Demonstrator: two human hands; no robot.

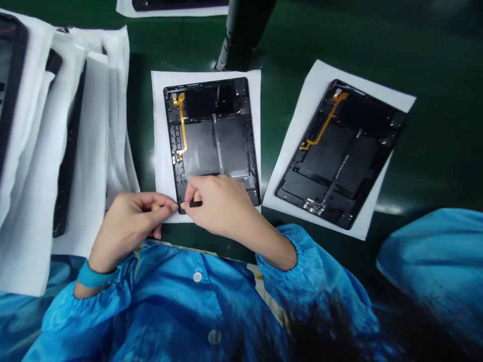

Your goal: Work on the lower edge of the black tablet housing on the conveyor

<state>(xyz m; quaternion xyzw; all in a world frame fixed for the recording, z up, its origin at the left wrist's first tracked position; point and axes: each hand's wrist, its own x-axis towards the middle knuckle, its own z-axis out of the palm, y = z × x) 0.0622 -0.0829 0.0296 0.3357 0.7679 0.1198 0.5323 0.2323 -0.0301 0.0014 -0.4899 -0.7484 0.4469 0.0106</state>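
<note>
An opened tablet [234,146] lies on a white sheet [160,125] in front of me, its battery and yellow flex cable [183,125] exposed. My right hand [222,203] is over the tablet's lower edge, fingers closed, with a small dark strip [195,204] showing at them. Whether the strip is tape or the end of a tool, I cannot tell. My left hand [132,216] is at the lower left corner, thumb and forefinger pinched together by the tablet's edge. Anything between those two fingertips is too small to make out. The tablet's bottom edge is partly hidden by my right hand.
To the right, a second opened tablet [332,166] lies slanted on its own white sheet [298,130]. Several dark panels wrapped in white sheets [90,151] stand at the left. A dark post [245,35] rises behind the tablet. A blue sleeve [437,256] is at far right.
</note>
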